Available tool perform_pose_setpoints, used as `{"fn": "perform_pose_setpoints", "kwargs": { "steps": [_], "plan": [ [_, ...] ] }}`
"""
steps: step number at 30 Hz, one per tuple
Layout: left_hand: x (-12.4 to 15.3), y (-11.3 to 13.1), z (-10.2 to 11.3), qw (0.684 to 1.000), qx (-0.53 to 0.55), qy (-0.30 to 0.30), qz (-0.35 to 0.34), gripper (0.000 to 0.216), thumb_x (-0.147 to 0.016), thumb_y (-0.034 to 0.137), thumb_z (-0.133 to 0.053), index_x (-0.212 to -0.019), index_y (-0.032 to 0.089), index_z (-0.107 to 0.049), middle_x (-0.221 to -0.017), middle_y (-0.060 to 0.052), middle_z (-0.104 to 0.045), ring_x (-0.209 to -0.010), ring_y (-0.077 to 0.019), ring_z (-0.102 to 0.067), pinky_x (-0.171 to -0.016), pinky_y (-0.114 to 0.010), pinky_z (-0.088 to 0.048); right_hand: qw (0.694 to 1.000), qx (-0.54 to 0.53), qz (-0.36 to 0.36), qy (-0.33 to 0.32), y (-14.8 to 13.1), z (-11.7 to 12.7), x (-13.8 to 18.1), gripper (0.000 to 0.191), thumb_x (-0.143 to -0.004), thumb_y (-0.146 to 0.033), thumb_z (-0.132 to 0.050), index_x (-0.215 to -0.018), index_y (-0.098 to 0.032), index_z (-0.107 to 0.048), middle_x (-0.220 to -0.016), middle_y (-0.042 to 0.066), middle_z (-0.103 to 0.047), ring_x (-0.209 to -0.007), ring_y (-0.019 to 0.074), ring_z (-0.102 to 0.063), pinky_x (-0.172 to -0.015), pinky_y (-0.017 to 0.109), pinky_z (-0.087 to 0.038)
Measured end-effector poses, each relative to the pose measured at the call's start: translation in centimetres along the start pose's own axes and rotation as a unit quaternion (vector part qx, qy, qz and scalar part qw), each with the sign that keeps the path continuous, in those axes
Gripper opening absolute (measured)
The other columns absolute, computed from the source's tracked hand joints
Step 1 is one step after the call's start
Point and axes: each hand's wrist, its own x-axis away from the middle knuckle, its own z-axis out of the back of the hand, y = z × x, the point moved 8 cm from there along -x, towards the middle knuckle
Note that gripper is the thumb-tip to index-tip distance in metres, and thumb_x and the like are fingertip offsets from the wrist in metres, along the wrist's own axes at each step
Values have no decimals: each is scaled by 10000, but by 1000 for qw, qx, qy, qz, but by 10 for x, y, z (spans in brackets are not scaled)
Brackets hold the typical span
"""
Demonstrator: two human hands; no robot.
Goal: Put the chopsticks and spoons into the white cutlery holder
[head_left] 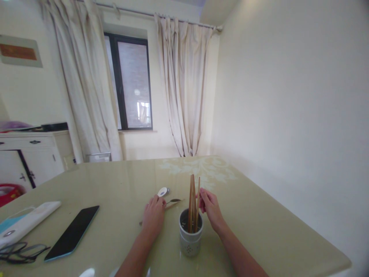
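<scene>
A pale ceramic holder [190, 244] with small holes in its side stands upright between my hands. Several wooden chopsticks [190, 200] lean in it. My right hand [211, 209] pinches one chopstick [198, 198] at the right of the bunch; its lower end is inside the holder. To the left of the holder, my left hand [154, 215] rests low on the table with fingers curled over utensils. A white ceramic spoon [162, 191], a metal spoon [175, 200] and a light wooden stick [172, 206] show beyond its fingers. What the fingers grip is hidden under the hand.
On the glossy table [115, 192] a black phone [73, 232], a white power strip [31, 223] and eyeglasses [23, 252] lie at the left. A wall [288, 115] runs along the table's right side. A white cabinet [43, 154] stands at the far left.
</scene>
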Motion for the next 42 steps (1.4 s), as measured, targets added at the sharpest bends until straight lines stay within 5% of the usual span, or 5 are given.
{"fn": "perform_pose_setpoints", "kwargs": {
  "steps": [16, 28, 34, 38, 42],
  "plan": [
    [5, 17, 2, 998, 28, -21, -53, 145, -980, 224, -558, -970, 226, -703, -1106, -80, -744, -1140, -289, -654, -985, -401, -452, 996, 61, -55, -45, 31, -10, -2, 651, -888, -809, -537, -666, -198, -581, -508, -44, -491, -441, 110, -425, -445, 239, -299],
    [16, 62, 7, 934, 327, 10, -141, 242, -1028, 300, -477, -990, 229, -706, -1044, -73, -738, -970, -216, -700, -874, -318, -550, 994, 16, -54, -89, 24, -28, 3, 539, -729, -705, -804, -757, -178, -693, -746, 49, -730, -698, 219, -685, -652, 316, -555],
    [5, 30, 9, 978, 190, 43, -76, 339, -1061, 254, -409, -1123, 229, -741, -1154, -87, -758, -1115, -243, -688, -1007, -388, -517, 995, -22, 14, 97, -5, 27, -10, 610, -852, -822, -605, -970, -224, -586, -914, 81, -750, -766, 216, -721, -735, 346, -585],
    [2, 8, 5, 999, 10, 16, -39, 342, -1019, 176, -458, -1184, 233, -753, -1252, -109, -728, -1190, -284, -650, -1026, -424, -479, 936, 9, 184, 301, -77, 83, 8, 473, -962, -665, -609, -1057, -202, -599, -920, 57, -719, -701, 175, -681, -697, 317, -561],
    [4, 3, 4, 999, -39, -18, -21, 307, -1019, 210, -493, -1193, 225, -745, -1287, -114, -713, -1230, -297, -621, -1025, -428, -462, 907, -6, 288, 308, -145, 94, 26, 352, -1011, -531, -624, -1102, -192, -640, -836, 11, -685, -636, 130, -609, -633, 254, -509]
  ]
}}
